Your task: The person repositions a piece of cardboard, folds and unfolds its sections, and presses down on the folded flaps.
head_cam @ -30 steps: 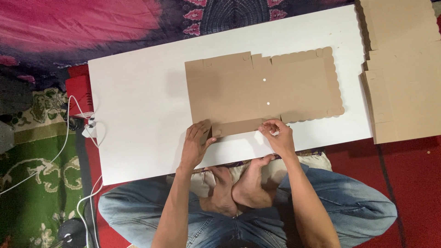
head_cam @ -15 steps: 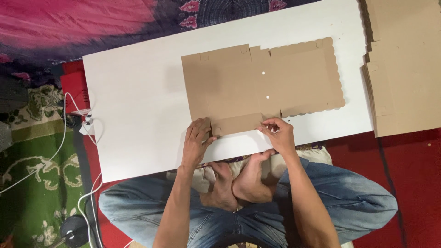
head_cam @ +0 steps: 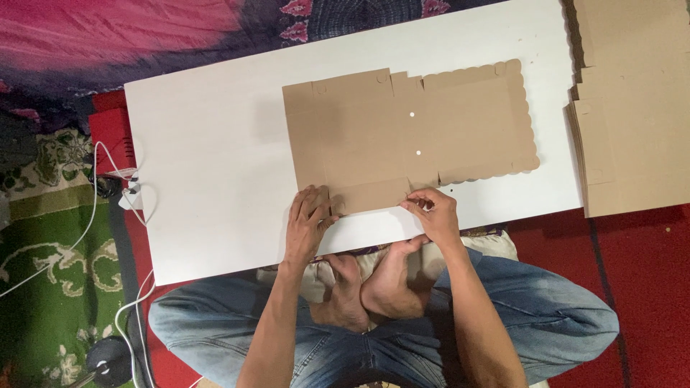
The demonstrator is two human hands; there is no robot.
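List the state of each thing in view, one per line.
Cardboard box blank: unfolded, flat on the white board.
Near flap: pinched at both ends.
Left hand: fingers on the flap's left end.
Right hand: gripping its right end.
Cardboard stack: flat, untouched.

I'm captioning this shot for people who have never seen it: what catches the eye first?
A flat brown cardboard cutout with scalloped edges lies mid-way on a white board. The left hand and right hand press its near flap. A stack of cardboard sheets sits at the right.
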